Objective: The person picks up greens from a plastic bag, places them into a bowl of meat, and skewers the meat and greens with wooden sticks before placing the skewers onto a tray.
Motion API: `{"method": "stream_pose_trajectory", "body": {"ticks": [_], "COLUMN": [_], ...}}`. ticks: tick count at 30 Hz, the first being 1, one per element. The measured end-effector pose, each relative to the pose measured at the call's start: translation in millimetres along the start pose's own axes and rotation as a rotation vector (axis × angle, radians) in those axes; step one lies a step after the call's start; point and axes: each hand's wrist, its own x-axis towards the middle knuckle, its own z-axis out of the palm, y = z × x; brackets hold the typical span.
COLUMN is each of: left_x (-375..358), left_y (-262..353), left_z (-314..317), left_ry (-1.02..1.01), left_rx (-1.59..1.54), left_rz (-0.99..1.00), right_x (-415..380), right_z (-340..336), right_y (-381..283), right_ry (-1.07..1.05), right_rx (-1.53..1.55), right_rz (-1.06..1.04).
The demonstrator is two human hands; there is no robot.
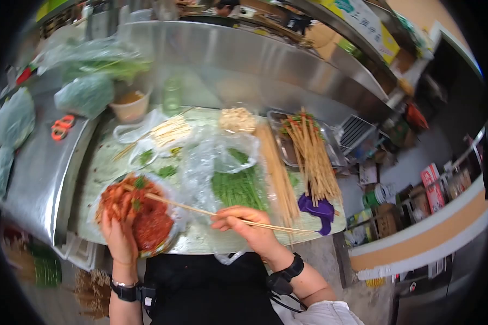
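A bowl lined with clear plastic [178, 208] stands at the table's near left, holding red sauced food [152, 225] with a green sprig on it. My left hand [119, 238] rests against the bowl's left near side, fingers at the red food; whether it grips a piece is hidden. In my right hand [246, 225], thin wooden skewers [187, 207] are pinched; their far ends reach the food in the bowl and their other ends point right. Just beyond my right hand lie long green vegetables [236, 187] in a clear plastic bag [198, 162].
Bare skewers [276, 173] lie right of the greens. Further right, loaded skewers [312, 157] lean on a metal tray [282, 141] near a purple cloth [319, 211]. Orange-handled scissors [63, 127] and bagged vegetables [84, 96] sit at left. A metal wall [200, 59] bounds the back.
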Motion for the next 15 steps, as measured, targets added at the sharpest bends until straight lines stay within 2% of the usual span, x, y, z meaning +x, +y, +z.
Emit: {"method": "stream_pose_trajectory", "body": {"ticks": [1, 5, 7, 11, 13, 15], "left_x": [1, 5, 3, 0, 1, 1], "left_y": [1, -4, -6, -6, -5, -6], "left_z": [5, -2, -1, -3, -3, -3], "left_ry": [-0.036, -0.063, -0.066, -0.039, -0.043, -0.051], "left_rx": [0.065, 0.235, 0.267, 0.301, 0.484, 0.437], "left_rz": [0.046, 0.079, 0.113, 0.104, 0.154, 0.145], "right_x": [-1, 4, 23, 72, 96, 112], "right_z": [-17, -112, -160, -266, -295, -305], "right_y": [-2, -13, -33, -27, -14, -3], "right_ry": [0.023, 0.558, 0.646, 0.783, 0.834, 0.996], "right_rx": [-0.008, 0.097, 0.124, 0.359, 0.436, 0.524], "right_rz": [-0.012, -0.298, -0.404, -0.432, -0.430, -0.324]}}
